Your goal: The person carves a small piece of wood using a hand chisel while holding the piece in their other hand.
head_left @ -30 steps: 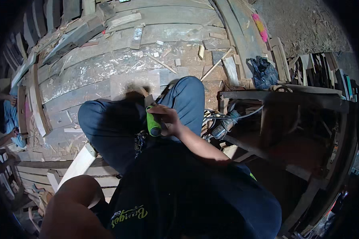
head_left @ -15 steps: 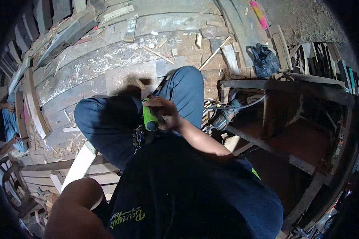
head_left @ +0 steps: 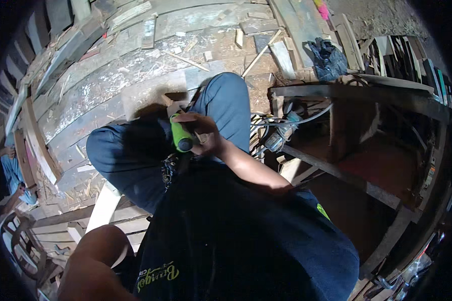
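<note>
My right hand (head_left: 204, 133) is closed around the bright green handle of a tool (head_left: 180, 134), between my bent knees. The handle has a dark rounded end turned toward me; its working end is in shadow, so its kind is unclear. Just past the handle, a short tan piece of wood (head_left: 166, 100) sticks out. A dark chain-like bunch (head_left: 168, 171) hangs at my lap beside the handle. Of my left side only the bent arm (head_left: 93, 258) shows at the lower left; the left hand is hidden.
A plank floor (head_left: 105, 95) strewn with wood scraps spreads ahead. To my right stands a dark wooden frame (head_left: 356, 91), with a corded power tool (head_left: 278, 138) beside it and a black plastic bag (head_left: 329, 60) beyond. Another person's hand (head_left: 20, 189) shows at far left, by leaning boards.
The view has shifted a little, so the floor and frame sit slightly higher. My right hand and the green-handled tool appear a little farther left, the grip unchanged.
</note>
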The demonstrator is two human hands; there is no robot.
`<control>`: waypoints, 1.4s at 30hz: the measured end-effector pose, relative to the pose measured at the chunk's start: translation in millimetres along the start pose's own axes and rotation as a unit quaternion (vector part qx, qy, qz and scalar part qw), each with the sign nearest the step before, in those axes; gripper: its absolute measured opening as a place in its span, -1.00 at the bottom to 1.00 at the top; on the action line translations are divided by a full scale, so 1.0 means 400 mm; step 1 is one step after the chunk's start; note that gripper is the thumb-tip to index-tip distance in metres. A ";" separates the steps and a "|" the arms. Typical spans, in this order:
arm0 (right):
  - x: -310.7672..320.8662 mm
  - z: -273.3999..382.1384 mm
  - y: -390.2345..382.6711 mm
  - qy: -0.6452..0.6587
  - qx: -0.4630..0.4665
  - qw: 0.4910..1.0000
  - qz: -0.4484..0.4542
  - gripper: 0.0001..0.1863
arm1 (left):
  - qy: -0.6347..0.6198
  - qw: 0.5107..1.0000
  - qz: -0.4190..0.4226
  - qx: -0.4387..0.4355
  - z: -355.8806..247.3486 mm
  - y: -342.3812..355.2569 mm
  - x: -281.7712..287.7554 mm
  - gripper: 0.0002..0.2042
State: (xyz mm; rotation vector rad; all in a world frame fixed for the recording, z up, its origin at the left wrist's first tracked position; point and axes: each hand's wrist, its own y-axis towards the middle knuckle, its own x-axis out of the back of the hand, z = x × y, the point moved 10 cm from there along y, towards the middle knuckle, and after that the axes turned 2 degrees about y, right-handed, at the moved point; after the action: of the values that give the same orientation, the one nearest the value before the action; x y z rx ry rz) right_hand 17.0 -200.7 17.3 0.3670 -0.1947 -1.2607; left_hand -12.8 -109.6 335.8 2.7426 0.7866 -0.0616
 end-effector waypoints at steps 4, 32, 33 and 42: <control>0.003 -0.017 0.003 0.036 -0.034 0.999 -0.008 -0.47 | 0.021 0.989 -0.081 -0.118 -0.008 -0.009 0.010 -0.77; 0.001 0.025 0.046 -0.209 0.001 0.978 -0.015 -0.50 | 0.403 0.796 -0.445 0.076 0.344 -0.334 0.291 -0.73; -0.004 0.039 0.040 -0.233 0.011 0.972 -0.018 -0.45 | 0.507 0.762 -0.348 0.204 0.457 -0.313 0.248 -0.60; -0.110 0.056 -0.028 -0.159 0.034 0.983 0.086 -0.46 | 0.201 0.896 -0.342 0.199 0.713 -0.339 0.070 -0.39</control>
State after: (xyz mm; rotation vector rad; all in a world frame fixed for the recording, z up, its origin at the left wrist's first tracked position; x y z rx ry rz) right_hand -13.9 -165.4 36.5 0.2008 -0.5322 -1.1373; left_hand -49.5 -66.3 23.9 2.7033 2.0290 0.2336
